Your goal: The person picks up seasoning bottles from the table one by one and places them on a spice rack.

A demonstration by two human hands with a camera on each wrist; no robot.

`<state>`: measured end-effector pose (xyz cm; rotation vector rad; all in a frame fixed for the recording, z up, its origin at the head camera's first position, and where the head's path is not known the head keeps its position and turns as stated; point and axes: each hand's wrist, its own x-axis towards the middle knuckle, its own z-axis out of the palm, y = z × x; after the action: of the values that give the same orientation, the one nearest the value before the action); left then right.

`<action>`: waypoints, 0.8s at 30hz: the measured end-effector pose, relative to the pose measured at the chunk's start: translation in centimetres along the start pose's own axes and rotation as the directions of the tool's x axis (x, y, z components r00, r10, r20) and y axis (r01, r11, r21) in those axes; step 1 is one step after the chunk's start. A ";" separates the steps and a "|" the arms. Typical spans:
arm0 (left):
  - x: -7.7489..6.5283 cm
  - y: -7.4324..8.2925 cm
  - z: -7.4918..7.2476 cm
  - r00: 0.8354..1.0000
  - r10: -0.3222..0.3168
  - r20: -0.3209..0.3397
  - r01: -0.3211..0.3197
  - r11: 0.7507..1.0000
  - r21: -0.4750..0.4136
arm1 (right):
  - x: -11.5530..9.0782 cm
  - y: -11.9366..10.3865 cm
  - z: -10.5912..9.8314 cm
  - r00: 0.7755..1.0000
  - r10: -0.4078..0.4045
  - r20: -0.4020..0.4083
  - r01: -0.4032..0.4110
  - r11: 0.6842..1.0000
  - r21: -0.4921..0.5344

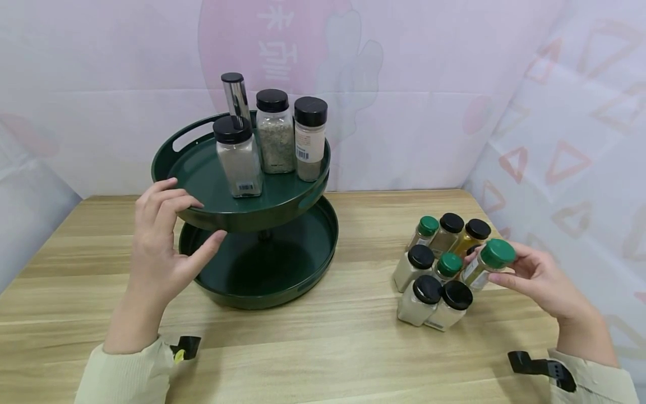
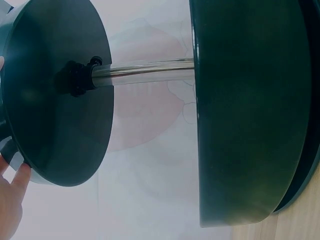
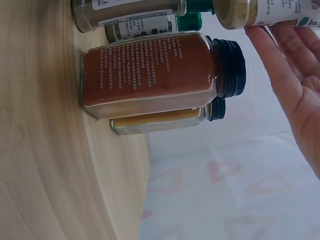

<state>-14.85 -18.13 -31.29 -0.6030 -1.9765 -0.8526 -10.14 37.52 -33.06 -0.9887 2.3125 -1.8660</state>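
Note:
At the left stands a dark green two-tier tray (image 1: 262,221). My left hand (image 1: 164,235) holds the near-left rim of its upper tier, fingers over the edge and thumb at the underside. In the left wrist view, the thumb (image 2: 21,181) touches that tier's edge. My right hand (image 1: 542,280) pinches a green-capped spice jar (image 1: 487,264), raised and tilted above a cluster of jars. The right wrist view shows this jar's yellowish contents and white label (image 3: 280,11). Beneath it, a black-capped jar of reddish-brown powder (image 3: 150,75) stands on the table.
The upper tier carries several black-capped items: a clear pale jar (image 1: 239,168), a herb jar (image 1: 275,137), a labelled jar (image 1: 309,146) and a slim silver cylinder (image 1: 236,98). Several spice jars (image 1: 416,308) crowd the table's right side. A white printed cloth (image 1: 424,112) hangs behind.

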 end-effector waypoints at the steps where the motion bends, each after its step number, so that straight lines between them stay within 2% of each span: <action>1: 0.0 0.0 0.0 1.000 0.000 0.001 0.000 1.000 0.000 | 0.1 -0.1 0.0 1.000 0.001 -0.007 -0.001 1.000 -0.005; 5: 0.0 0.0 0.0 1.000 0.001 0.000 -0.001 1.000 -0.002 | 0.5 -0.5 0.1 1.000 0.007 -0.026 -0.008 0.999 -0.042; 10: 0.0 0.0 0.1 1.000 0.010 -0.009 -0.010 1.000 -0.004 | 1.2 -1.0 0.2 0.999 -0.025 -0.019 0.024 0.999 -0.047; 14: 0.1 -0.1 0.1 0.999 0.031 -0.027 -0.032 0.999 -0.004 | 1.7 -1.4 0.2 0.999 0.011 -0.045 -0.015 0.997 -0.081; 21: 0.1 0.0 0.2 0.998 0.050 -0.040 -0.050 0.999 -0.010 | 2.5 -1.1 0.3 0.998 -0.059 0.000 0.059 0.998 -0.020; 24: 0.1 0.0 0.2 0.998 0.048 -0.042 -0.049 0.999 -0.011 | 2.8 -1.2 0.5 0.999 -0.052 -0.007 0.052 0.998 -0.023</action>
<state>-15.03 -18.00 -31.24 -0.6330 -1.9133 -0.8411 -11.62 35.71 -31.14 -1.0557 2.3396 -1.8692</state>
